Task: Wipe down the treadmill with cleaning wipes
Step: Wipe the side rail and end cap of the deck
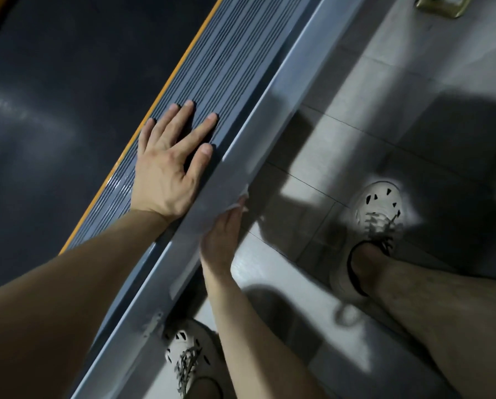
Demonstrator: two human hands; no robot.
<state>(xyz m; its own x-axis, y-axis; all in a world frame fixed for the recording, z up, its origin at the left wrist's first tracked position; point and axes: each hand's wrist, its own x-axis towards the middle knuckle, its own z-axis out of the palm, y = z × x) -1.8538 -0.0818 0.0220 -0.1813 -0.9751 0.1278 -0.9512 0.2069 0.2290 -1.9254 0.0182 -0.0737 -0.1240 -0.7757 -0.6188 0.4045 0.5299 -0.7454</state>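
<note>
Left hand (166, 165) flat, fingers spread on treadmill side rail (209, 90), right hand (222, 237) pressing wipe (239, 201) against rail's outer edge

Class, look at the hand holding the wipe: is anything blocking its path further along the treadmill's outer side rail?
Nothing visible does. The right hand presses the wipe against the grey side rail, which runs on bare ahead. The left hand rests apart on the ribbed foot rail.

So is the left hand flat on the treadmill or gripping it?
Flat: the left hand lies palm down, fingers spread, on the ribbed side rail, curled around nothing.
</note>
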